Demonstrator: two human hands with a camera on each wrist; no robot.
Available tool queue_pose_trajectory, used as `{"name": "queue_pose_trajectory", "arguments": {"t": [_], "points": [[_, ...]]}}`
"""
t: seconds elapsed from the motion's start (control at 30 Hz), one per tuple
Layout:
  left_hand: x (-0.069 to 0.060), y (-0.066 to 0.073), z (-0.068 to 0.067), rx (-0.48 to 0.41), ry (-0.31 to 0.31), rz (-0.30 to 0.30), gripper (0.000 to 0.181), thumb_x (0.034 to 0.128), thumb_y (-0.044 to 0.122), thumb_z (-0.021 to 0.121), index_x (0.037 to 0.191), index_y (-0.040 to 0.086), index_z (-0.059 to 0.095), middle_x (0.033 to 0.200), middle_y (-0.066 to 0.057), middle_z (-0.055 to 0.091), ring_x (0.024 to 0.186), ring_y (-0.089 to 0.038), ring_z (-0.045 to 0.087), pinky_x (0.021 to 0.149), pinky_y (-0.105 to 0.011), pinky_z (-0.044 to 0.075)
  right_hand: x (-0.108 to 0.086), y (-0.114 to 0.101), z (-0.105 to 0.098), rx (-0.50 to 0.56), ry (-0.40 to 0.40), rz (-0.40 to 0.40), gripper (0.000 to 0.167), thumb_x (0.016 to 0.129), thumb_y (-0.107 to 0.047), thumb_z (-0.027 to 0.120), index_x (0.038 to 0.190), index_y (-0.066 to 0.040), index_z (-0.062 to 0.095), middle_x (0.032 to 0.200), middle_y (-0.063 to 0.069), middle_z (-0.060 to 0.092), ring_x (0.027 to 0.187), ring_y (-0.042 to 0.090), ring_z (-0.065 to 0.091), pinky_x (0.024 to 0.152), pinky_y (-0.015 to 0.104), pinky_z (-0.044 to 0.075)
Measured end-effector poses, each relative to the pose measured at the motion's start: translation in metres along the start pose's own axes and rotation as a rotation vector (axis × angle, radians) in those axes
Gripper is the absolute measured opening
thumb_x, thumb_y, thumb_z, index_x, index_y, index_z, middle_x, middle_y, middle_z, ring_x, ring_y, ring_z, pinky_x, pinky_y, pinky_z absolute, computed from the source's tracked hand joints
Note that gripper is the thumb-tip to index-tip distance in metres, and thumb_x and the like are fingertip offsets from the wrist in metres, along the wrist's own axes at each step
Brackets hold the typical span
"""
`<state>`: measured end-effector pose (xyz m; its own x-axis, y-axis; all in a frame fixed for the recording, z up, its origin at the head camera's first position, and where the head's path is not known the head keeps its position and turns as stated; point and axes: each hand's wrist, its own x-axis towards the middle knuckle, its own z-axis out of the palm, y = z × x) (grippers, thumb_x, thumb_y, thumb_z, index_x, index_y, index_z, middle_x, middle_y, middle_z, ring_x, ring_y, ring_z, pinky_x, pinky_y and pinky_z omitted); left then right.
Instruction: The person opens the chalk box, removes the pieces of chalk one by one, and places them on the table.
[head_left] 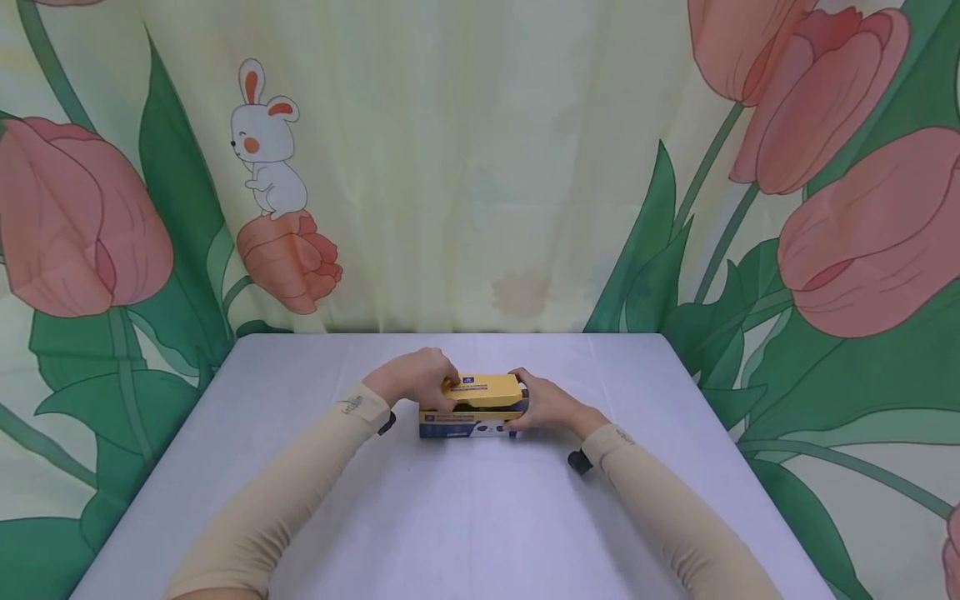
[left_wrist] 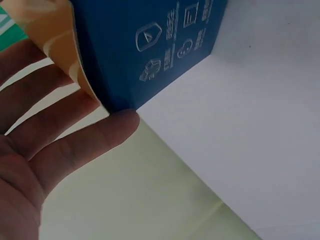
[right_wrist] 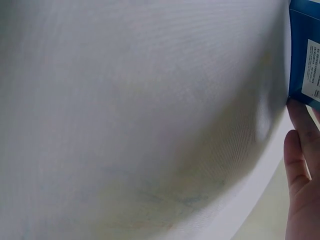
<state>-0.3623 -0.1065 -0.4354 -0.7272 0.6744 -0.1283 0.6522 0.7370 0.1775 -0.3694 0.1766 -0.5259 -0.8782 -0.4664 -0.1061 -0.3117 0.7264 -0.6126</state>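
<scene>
A small cardboard box (head_left: 450,427), blue with a yellow top, lies on the table in the head view. Its yellow lid (head_left: 487,393) is tilted up, and a dark gap shows along the front. My left hand (head_left: 420,377) grips the lid at its left end, thumb toward the front. In the left wrist view, its fingers spread along the box's edge beside a blue face (left_wrist: 175,35) with white icons. My right hand (head_left: 553,403) holds the box's right end. The right wrist view catches only a blue side with a white label (right_wrist: 312,70). What lies inside is hidden.
The table (head_left: 465,517) has a pale, smooth cover. A curtain (head_left: 465,167) printed with tulips and a rabbit hangs behind it. Small black devices (head_left: 579,462) sit at both wrists, below the beige sleeves (head_left: 660,508).
</scene>
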Motion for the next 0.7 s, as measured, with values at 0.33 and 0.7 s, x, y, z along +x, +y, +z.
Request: {"name": "queue_pose_trajectory", "arguments": {"t": [0.33,0.7], "points": [[-0.001,-0.016,-0.011,-0.325,0.006,-0.079,0.036,0.0963,0.038,0.063,0.118,0.014,0.079,0.107,0.002,0.077,0.086,-0.01,0.069,0.075,-0.032,0.059,-0.002,0.0,-0.003,0.052,-0.019,-0.045,0.097,0.07,-0.04,0.096,0.148,-0.021,0.043,0.134,0.001,0.067,0.132,0.03,0.061,0.113,0.051,0.044],[0.003,-0.024,0.008,-0.259,0.421,-0.247,0.048,0.1049,0.049,0.056,0.123,0.006,0.068,0.108,-0.009,0.075,0.088,-0.02,0.069,0.082,-0.038,0.059,-0.001,0.002,0.003,0.058,0.005,-0.012,0.107,0.068,-0.049,0.095,0.152,-0.013,0.038,0.144,0.009,0.06,0.137,0.035,0.056,0.113,0.052,0.044]]}}
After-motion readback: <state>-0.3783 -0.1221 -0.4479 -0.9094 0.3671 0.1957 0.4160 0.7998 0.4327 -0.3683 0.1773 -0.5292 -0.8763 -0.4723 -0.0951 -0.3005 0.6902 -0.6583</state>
